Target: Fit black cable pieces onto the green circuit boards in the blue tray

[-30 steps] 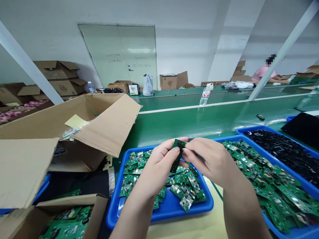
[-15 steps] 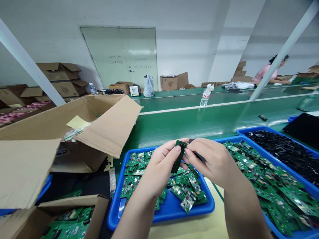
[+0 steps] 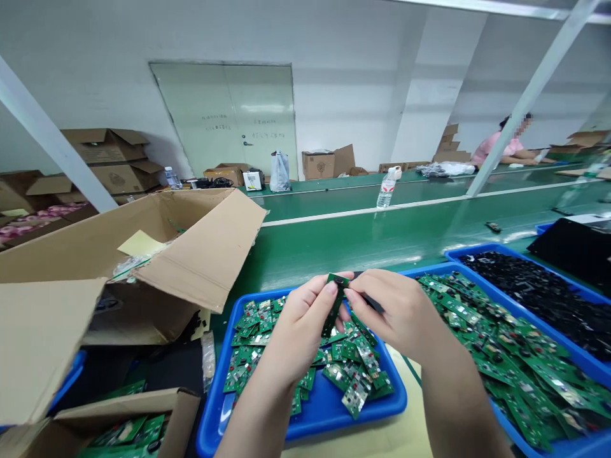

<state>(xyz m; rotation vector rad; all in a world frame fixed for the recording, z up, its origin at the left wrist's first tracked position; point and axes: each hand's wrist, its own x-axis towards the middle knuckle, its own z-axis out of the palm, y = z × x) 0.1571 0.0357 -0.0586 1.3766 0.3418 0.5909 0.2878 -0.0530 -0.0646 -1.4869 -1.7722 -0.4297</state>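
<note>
My left hand (image 3: pixel 305 318) pinches a narrow green circuit board (image 3: pixel 338 294) between thumb and fingers. A small dark part sits at the board's upper end. Close against that end, my right hand (image 3: pixel 394 308) is closed on a thin dark tool (image 3: pixel 373 303), mostly hidden by the fingers. Both hands are above a blue tray (image 3: pixel 344 425) holding many loose green boards (image 3: pixel 356 394).
On the right are a blue tray of green boards (image 3: pixel 520 356) and another of black parts (image 3: pixel 529 286). Open cardboard boxes (image 3: pixel 205 248) stand left. A bottle (image 3: pixel 387 187) stands beyond, and a person in pink (image 3: pixel 491 147) sits far right.
The view has shifted slightly, so the far bench and trays appear a little lower or further left. Both hands keep their hold on the board and the dark tool.
</note>
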